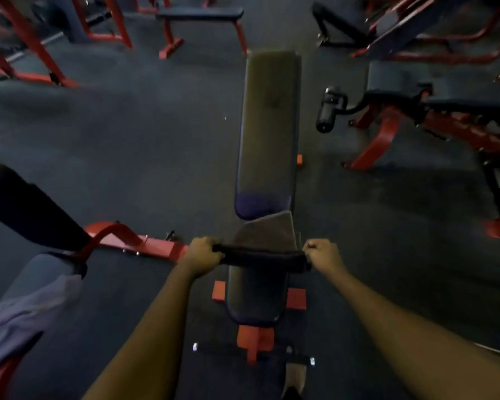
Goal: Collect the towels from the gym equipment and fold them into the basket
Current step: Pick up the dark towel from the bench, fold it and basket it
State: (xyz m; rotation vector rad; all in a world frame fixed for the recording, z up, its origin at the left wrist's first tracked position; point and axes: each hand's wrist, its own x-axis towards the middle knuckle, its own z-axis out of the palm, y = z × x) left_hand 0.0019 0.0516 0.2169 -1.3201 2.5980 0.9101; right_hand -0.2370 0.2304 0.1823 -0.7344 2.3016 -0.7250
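From the head camera, the left grip [204,254] and the right grip [322,254] are each clenched around one end of a dark towel [261,257]. It is stretched between them at about 6 o'clock from frame centre, and its grey far part (dim and blurred) lies on the long padded surface [269,125] running toward 12 o'clock. At 8 o'clock a pale lavender towel [26,316] drapes over the seat of a red-framed machine [113,235], and a flat bench [199,13] stands on the dark floor [127,140] near 11 o'clock.
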